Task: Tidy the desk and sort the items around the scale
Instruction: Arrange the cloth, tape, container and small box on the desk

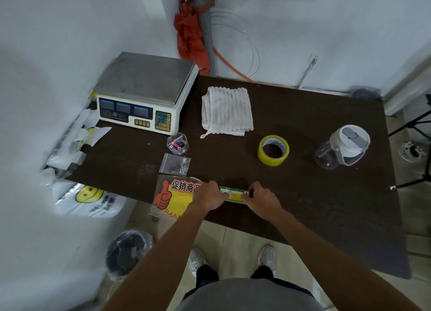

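Head view looks down on a green-and-yellow label strip (pixel 234 195) lying at six o'clock on the desk (pixel 303 194), close to the near edge. The hands are apart, one at each end. The left hand (pixel 211 195) pinches the strip's left end and the right hand (pixel 261 197) pinches its right end, fingers curled over it (whether it is one card or a thin stack is too small to tell).

Just beside the left hand, at seven o'clock, a red-and-yellow promotional sign (pixel 172 198) overhangs the desk edge. Beyond it lie a zip bag of screws (pixel 175 163) and a small clear pot (pixel 178 144) of odds and ends. They are near each other, just in front of the scale (pixel 144 93), which sits in the ten o'clock corner. A folded white towel (pixel 227 111) lies at twelve, a roll of yellow tape (pixel 273 150) at two and a lidded clear jug (pixel 342 147) at three, all well apart. Crumpled plastic bags (pixel 77 135) crowd the nine o'clock edge.

The tidying looks partway done. The towel is folded and the small items run in a rough line out from the scale. The strip appears to be getting squared into place. The overhanging sign and the heap of bags seem still to need sorting.
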### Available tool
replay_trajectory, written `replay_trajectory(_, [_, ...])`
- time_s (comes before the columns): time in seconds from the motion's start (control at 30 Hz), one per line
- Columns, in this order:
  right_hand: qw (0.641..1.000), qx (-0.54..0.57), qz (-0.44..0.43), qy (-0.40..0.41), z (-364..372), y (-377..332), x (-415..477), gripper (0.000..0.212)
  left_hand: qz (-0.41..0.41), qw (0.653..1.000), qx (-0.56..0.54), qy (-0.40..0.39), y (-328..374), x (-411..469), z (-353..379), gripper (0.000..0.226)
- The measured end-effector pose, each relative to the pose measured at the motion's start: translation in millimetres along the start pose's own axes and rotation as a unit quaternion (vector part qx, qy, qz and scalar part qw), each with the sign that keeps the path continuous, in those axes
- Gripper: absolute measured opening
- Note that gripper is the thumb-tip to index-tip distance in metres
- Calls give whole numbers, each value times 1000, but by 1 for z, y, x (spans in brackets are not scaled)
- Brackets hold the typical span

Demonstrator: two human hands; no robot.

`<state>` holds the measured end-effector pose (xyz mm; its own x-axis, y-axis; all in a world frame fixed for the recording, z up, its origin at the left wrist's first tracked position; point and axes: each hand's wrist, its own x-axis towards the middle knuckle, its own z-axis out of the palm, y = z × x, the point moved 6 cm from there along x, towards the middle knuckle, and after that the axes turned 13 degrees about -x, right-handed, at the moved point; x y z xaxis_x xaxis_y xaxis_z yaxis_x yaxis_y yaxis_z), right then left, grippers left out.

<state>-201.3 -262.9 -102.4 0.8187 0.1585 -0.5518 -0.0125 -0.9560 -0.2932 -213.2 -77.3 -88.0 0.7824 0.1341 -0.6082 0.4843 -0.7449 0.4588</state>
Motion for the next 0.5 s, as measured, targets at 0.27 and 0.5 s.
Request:
replay_trajectory(0.27, [1000, -23, 4, -4, 0, 2, -3, 39, -21, 998, -47, 23, -7, -10, 9, 44])
replay_trajectory(0.5, [998, -53, -29, -13, -13, -7, -1, 40, -15, 997, -68, 15, -9, -19, -1, 41])
